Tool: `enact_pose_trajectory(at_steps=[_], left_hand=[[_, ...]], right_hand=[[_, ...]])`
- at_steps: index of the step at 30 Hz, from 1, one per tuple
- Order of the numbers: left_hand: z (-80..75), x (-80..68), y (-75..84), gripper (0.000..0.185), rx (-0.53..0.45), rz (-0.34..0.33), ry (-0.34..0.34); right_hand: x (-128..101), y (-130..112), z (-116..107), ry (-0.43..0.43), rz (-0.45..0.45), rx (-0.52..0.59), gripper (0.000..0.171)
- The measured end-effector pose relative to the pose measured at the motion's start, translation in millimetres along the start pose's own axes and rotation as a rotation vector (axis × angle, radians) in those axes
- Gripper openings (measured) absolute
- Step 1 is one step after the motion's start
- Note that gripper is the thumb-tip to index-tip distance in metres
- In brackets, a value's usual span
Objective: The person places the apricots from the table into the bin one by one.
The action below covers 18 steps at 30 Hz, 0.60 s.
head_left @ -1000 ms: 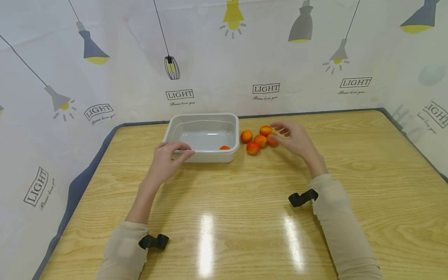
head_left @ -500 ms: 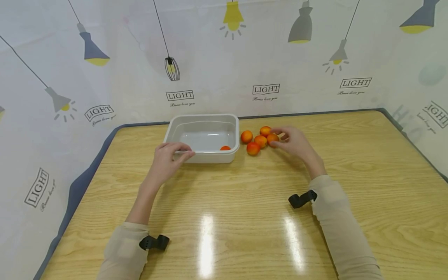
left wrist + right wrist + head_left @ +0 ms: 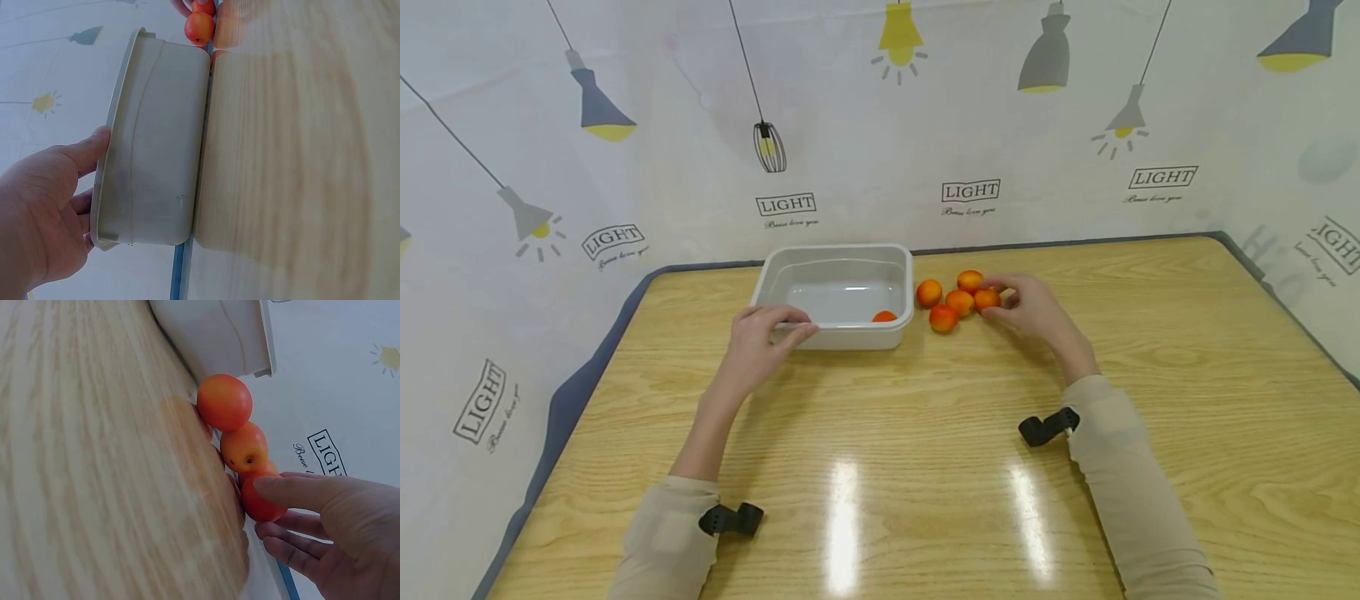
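The wooden table [image 3: 925,467] took up most of the head view, with the grey plastic tub [image 3: 835,293] sitting near its far edge and one orange-red fruit [image 3: 883,317] already lying inside by the right wall. Left hand [image 3: 760,337] was steadying the tub at its near-left corner, thumb curled over the rim and fingers against the outer wall, a light hold rather than a squeeze. Just right of the tub sat a cluster of small fruits [image 3: 958,300], touching each other. Right hand [image 3: 1037,307] was pinching the rightmost fruit [image 3: 987,298], thumb on top and fingers curled behind it.

If you ask me, the good way to do this bit was to close on that one fruit only and lift straight up, since its neighbours were touching and would probably roll if nudged.

Hard to tell stuff: the right wrist view cut off the hand, so the fingertips under the fruit were hidden. The left wrist view only showed the tub's outer wall, nothing inside.
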<state>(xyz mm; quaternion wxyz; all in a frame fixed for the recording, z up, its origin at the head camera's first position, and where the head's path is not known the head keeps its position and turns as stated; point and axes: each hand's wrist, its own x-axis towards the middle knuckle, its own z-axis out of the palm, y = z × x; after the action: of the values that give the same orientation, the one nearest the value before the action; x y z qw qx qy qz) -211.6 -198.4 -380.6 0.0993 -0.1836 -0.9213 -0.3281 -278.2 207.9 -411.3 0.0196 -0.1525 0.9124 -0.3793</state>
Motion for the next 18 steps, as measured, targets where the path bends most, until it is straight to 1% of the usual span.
enact_pose_trajectory(at_steps=[8,13,18], left_hand=[[0.4,0.5,0.7,0.022,0.006,0.001,0.002],[0.0,0.4,1.6,0.022,0.004,0.008,0.011],[0.0,0.3,1.1,0.022,0.003,0.009,0.013]], right_hand=[[-3.6,-4.7,-3.6,0.009,0.042,0.022,0.04],[-3.7,-9.0,-6.6,0.045,0.021,0.033,0.042],[-2.1,-14.3,-8.1,0.08,-0.021,0.047,0.04]])
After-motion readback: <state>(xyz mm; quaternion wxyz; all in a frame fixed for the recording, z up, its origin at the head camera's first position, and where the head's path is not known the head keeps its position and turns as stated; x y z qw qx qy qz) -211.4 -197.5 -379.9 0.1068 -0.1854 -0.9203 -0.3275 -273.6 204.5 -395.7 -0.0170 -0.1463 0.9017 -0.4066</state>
